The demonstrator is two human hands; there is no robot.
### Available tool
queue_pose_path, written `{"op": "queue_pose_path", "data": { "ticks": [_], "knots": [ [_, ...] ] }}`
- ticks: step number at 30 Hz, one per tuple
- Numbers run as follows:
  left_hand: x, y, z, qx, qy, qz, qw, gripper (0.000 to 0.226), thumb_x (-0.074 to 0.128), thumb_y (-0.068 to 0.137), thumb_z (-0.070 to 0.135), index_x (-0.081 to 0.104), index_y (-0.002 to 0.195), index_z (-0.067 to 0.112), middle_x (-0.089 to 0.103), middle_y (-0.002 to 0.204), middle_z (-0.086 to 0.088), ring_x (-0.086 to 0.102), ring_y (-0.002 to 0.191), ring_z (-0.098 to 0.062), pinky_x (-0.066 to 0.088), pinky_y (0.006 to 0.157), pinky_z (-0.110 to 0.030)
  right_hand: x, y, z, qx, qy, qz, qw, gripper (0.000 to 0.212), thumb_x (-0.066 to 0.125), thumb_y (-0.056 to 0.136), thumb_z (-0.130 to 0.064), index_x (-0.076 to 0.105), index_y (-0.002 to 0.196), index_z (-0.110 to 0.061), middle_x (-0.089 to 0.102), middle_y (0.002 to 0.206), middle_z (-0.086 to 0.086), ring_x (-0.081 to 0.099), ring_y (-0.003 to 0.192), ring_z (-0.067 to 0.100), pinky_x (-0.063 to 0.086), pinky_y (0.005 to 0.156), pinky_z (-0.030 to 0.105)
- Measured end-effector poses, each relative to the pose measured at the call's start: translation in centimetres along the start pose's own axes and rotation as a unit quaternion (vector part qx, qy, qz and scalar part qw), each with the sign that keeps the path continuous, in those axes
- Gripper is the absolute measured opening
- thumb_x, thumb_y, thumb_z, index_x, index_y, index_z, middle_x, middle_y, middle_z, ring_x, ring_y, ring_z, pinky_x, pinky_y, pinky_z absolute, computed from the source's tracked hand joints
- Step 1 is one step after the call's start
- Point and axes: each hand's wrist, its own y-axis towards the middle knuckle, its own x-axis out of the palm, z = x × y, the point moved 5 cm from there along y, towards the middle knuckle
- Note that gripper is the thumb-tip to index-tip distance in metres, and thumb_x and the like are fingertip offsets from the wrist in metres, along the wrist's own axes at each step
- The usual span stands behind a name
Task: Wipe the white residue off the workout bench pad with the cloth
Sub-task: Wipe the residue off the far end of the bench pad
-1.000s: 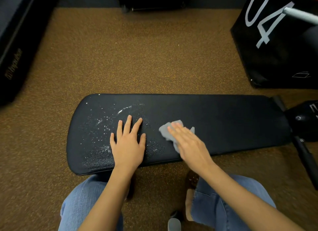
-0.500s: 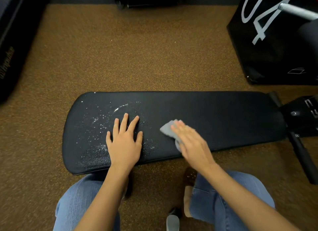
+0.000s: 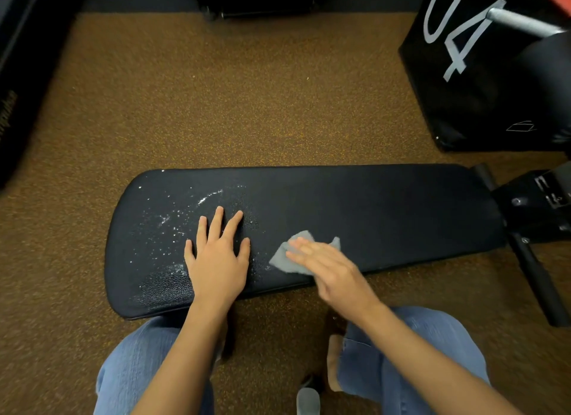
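Observation:
A long black bench pad (image 3: 386, 210) lies across the brown floor in front of me. White residue (image 3: 173, 223) speckles its left part, with a streak near the far edge. My left hand (image 3: 217, 257) rests flat on the pad, fingers spread, at the right edge of the speckles. A small grey cloth (image 3: 285, 257) lies on the pad near the front edge, just right of that hand. My right hand (image 3: 327, 268) presses on the cloth with straight fingers and looks motion-blurred.
A black box marked 04 (image 3: 482, 75) and a metal bar (image 3: 522, 22) stand at the back right. The bench frame and a black leg (image 3: 537, 278) extend right of the pad. Dark equipment (image 3: 18, 84) lines the left edge. My jeans-clad knees (image 3: 148, 371) are below the pad.
My right hand and the cloth slid slightly toward the front edge of the pad and the cloth shows more on the right. My left hand has kept its place on the pad.

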Motion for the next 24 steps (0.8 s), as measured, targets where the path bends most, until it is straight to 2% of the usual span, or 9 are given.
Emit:
{"op": "queue_pose_path", "data": {
  "ticks": [3, 6, 8, 11, 14, 16, 19, 21, 24],
  "knots": [
    [0.0, 0.1, 0.1, -0.005, -0.003, -0.005, 1.000, 0.053, 0.046, 0.098, 0.042, 0.030, 0.149, 0.043, 0.016, 0.163, 0.010, 0.005, 0.151, -0.019, 0.011, 0.118, -0.054, -2.2, 0.2, 3.6, 0.094, 0.009, 0.081, 0.992, 0.047, 0.041, 0.090, 0.006, 0.062, 0.130, -0.008, 0.053, 0.142, 0.006, 0.045, 0.136, 0.018, 0.038, 0.111, 0.043],
    [0.0, 0.0, 0.2, -0.005, -0.005, -0.007, 1.000, 0.053, 0.047, 0.098, 0.042, 0.030, 0.148, 0.043, 0.016, 0.162, 0.010, 0.005, 0.151, -0.019, 0.011, 0.118, -0.054, -0.7, 0.2, 2.1, 0.174, 0.044, 0.140, 0.974, 0.056, 0.045, 0.082, 0.019, 0.063, 0.128, -0.008, 0.055, 0.140, 0.006, 0.045, 0.136, 0.016, 0.037, 0.112, 0.043],
    [-0.2, 0.1, 0.2, -0.007, 0.000, -0.009, 1.000, 0.053, 0.048, 0.097, 0.043, 0.031, 0.148, 0.043, 0.017, 0.162, 0.010, 0.006, 0.150, -0.019, 0.013, 0.117, -0.054, 1.5, 0.6, -1.0, 0.160, 0.066, 0.129, 0.976, 0.060, 0.045, 0.079, 0.018, 0.062, 0.130, -0.009, 0.055, 0.140, 0.002, 0.043, 0.137, 0.012, 0.035, 0.113, 0.043],
    [-0.5, 0.4, 0.2, -0.010, 0.010, -0.013, 1.000, 0.053, 0.050, 0.096, 0.044, 0.034, 0.146, 0.043, 0.020, 0.161, 0.010, 0.010, 0.149, -0.019, 0.017, 0.115, -0.054, 3.1, 0.9, -3.8, 0.121, 0.093, 0.095, 0.984, 0.053, 0.046, 0.086, 0.010, 0.060, 0.132, -0.011, 0.053, 0.142, -0.001, 0.039, 0.139, 0.008, 0.033, 0.115, 0.037],
    [-0.8, 0.4, 0.2, -0.008, 0.016, -0.014, 1.000, 0.052, 0.051, 0.096, 0.045, 0.035, 0.145, 0.044, 0.022, 0.160, 0.011, 0.012, 0.148, -0.020, 0.019, 0.114, -0.054, 1.7, 0.4, -2.7, 0.053, 0.082, 0.021, 0.995, 0.055, 0.050, 0.086, 0.011, 0.059, 0.134, -0.014, 0.050, 0.145, -0.003, 0.035, 0.141, 0.006, 0.028, 0.118, 0.032],
    [-0.9, 0.4, 0.2, -0.011, 0.011, -0.019, 1.000, 0.051, 0.051, 0.096, 0.045, 0.035, 0.145, 0.044, 0.022, 0.160, 0.011, 0.012, 0.148, -0.019, 0.019, 0.114, -0.054, 0.3, 0.1, -0.3, 0.033, 0.053, 0.004, 0.998, 0.060, 0.052, 0.083, 0.016, 0.059, 0.134, -0.016, 0.049, 0.146, -0.002, 0.036, 0.141, 0.008, 0.029, 0.117, 0.035],
    [-1.0, 0.5, 0.3, -0.011, 0.007, -0.025, 1.000, 0.051, 0.050, 0.096, 0.046, 0.035, 0.145, 0.044, 0.021, 0.160, 0.012, 0.012, 0.148, -0.019, 0.019, 0.114, -0.053, -1.2, 0.3, 2.3, 0.112, 0.047, 0.086, 0.989, 0.059, 0.055, 0.081, 0.021, 0.064, 0.128, -0.013, 0.053, 0.142, 0.000, 0.042, 0.138, 0.011, 0.033, 0.115, 0.035],
    [-1.0, 0.4, 0.3, -0.010, 0.009, -0.030, 0.999, 0.051, 0.050, 0.096, 0.046, 0.034, 0.145, 0.045, 0.021, 0.160, 0.012, 0.011, 0.148, -0.019, 0.019, 0.115, -0.053, -0.7, 0.5, 1.7, 0.179, 0.061, 0.137, 0.972, 0.057, 0.053, 0.082, 0.021, 0.065, 0.126, -0.013, 0.055, 0.140, 0.000, 0.043, 0.137, 0.012, 0.034, 0.115, 0.035],
    [-1.2, 0.6, 0.2, -0.009, 0.018, -0.033, 0.999, 0.051, 0.052, 0.095, 0.045, 0.036, 0.143, 0.045, 0.023, 0.159, 0.011, 0.014, 0.147, -0.020, 0.022, 0.113, -0.053, 1.3, 0.5, -1.5, 0.210, 0.079, 0.136, 0.965, 0.062, 0.047, 0.081, 0.019, 0.061, 0.131, -0.014, 0.052, 0.143, -0.001, 0.040, 0.139, 0.011, 0.032, 0.116, 0.038]
  ]
}}
